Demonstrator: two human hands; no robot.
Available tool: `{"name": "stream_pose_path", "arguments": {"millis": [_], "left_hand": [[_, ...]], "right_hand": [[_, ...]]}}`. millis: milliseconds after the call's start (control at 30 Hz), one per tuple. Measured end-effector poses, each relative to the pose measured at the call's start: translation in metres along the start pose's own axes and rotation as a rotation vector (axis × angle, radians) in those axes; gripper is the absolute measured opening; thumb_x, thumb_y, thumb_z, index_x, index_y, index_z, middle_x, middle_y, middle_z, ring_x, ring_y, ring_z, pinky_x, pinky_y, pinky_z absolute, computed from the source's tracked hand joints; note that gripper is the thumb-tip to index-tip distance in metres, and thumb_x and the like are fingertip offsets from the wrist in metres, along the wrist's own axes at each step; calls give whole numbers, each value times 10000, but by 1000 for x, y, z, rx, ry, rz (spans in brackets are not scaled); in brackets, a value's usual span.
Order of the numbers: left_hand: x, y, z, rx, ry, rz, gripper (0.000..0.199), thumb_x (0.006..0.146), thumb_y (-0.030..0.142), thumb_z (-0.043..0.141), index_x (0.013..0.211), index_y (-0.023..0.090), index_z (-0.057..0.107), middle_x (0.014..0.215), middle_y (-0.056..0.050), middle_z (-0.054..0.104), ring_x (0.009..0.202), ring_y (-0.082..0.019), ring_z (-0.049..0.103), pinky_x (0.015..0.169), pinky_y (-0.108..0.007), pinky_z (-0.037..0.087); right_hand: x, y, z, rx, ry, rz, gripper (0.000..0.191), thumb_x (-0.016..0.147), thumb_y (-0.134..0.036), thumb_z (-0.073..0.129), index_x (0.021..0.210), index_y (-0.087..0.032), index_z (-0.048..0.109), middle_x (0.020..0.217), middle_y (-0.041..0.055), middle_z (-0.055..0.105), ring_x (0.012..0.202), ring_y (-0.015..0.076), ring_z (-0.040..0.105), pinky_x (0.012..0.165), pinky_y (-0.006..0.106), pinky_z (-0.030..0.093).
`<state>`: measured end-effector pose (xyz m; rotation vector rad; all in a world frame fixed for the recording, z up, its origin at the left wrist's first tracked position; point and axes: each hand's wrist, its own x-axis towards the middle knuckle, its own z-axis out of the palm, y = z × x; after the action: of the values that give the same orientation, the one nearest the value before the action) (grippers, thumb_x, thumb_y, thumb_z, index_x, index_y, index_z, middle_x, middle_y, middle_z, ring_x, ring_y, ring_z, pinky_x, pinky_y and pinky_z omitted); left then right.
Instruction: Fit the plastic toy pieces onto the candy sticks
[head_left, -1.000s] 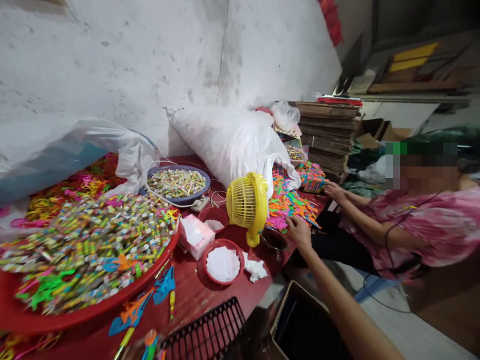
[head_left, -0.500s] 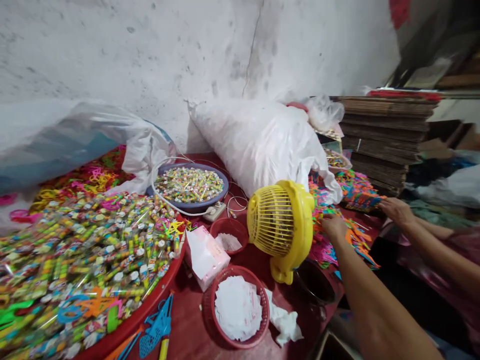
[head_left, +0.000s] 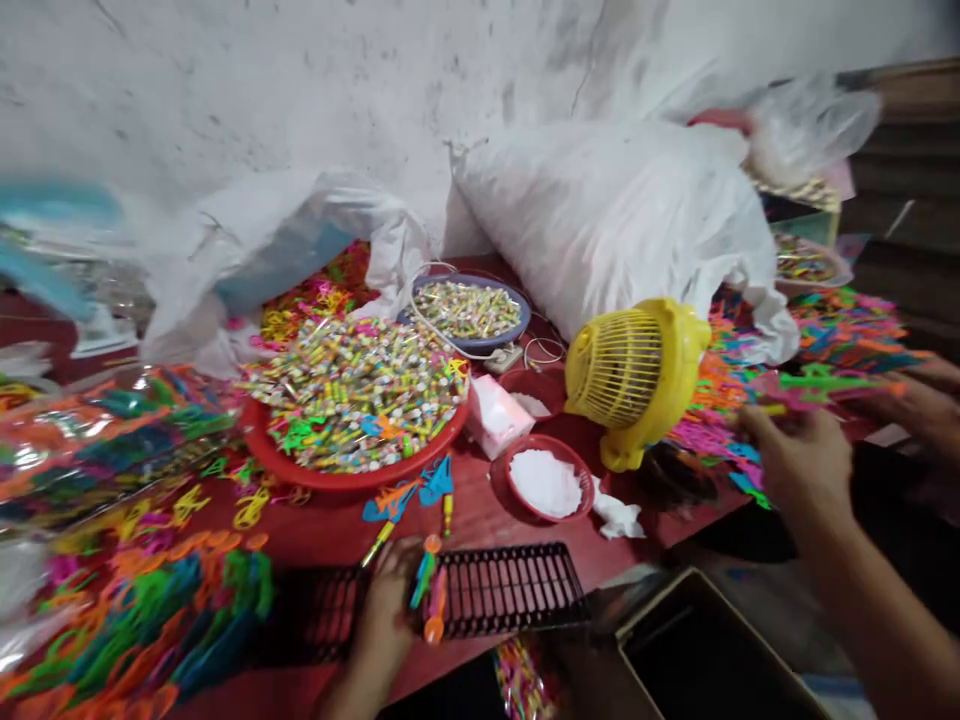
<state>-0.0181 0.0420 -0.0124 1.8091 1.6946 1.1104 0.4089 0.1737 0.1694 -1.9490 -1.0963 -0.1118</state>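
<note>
My left hand (head_left: 386,595) bends over a black slatted rack (head_left: 517,590), its fingers curled; what they grip is hidden. Beside it, colourful plastic pieces with orange round ends (head_left: 429,590) lie on the rack. At the right, my right hand (head_left: 806,460) pinches a plastic piece with a yellow stick, beside a pile of colourful plastic pieces (head_left: 705,430). Pink and green pieces (head_left: 825,385) extend from there towards a co-worker's blurred hand (head_left: 926,395).
A yellow fan (head_left: 637,375) stands near the pile. Filled tubes heap in a red basin (head_left: 420,460); a blue basin (head_left: 469,310) sits behind. Paper slips lie in a red basket (head_left: 544,480). Below is an open box (head_left: 720,640); white sacks (head_left: 585,210) line the wall.
The view has swung left and down. My left hand, the black rack and the heap at the left have come into view. My right hand now shows a yellow-sticked piece at its fingertips.
</note>
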Motion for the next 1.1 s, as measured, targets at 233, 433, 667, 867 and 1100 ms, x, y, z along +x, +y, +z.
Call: {"name": "stream_pose_path", "arguments": {"millis": [233, 433, 667, 867, 1100], "left_hand": [[1, 9, -7, -57, -45, 98, 448, 655, 114, 475, 1056, 178, 665, 1064, -112, 667, 1031, -266, 587, 922, -455, 489], [3, 15, -10, -59, -97, 105, 397, 729, 128, 487, 1084, 188, 652, 1089, -104, 658, 1040, -267, 574, 943, -477, 453], [3, 15, -7, -61, -69, 99, 351, 715, 99, 464, 1001, 176, 653, 1028, -108, 669, 973, -258, 597, 886, -449, 491], [4, 11, -9, -17, -84, 123, 365, 718, 122, 486, 1029, 176, 669, 1022, -112, 677, 976, -262, 609, 882, -447, 511], [4, 6, -7, 58, -31, 173, 422, 708, 111, 496, 1069, 226, 681, 1119, -91, 684, 1055, -256, 605, 953, -429, 499]], "right_hand": [[-256, -81, 34, 847, -811, 268, 444, 670, -561, 716, 880, -183, 620, 756, 55, 698, 640, 196, 650, 618, 327, 530], [-320, -94, 78, 735, -788, 238, 425, 717, -607, 640, 791, -195, 567, 533, -17, 591, 405, 140, 502, 386, 241, 384], [-319, -88, 80, 592, -727, -52, 279, 858, -464, 535, 805, -194, 582, 644, 27, 629, 610, 178, 593, 554, 253, 456], [-318, -98, 78, 540, -710, -317, 166, 868, -245, 476, 942, -194, 615, 778, 47, 676, 681, 171, 630, 622, 243, 481], [-313, -94, 77, 301, -869, -539, 321, 775, -78, 491, 1019, -226, 639, 861, 57, 670, 715, 166, 633, 629, 222, 465]]}}
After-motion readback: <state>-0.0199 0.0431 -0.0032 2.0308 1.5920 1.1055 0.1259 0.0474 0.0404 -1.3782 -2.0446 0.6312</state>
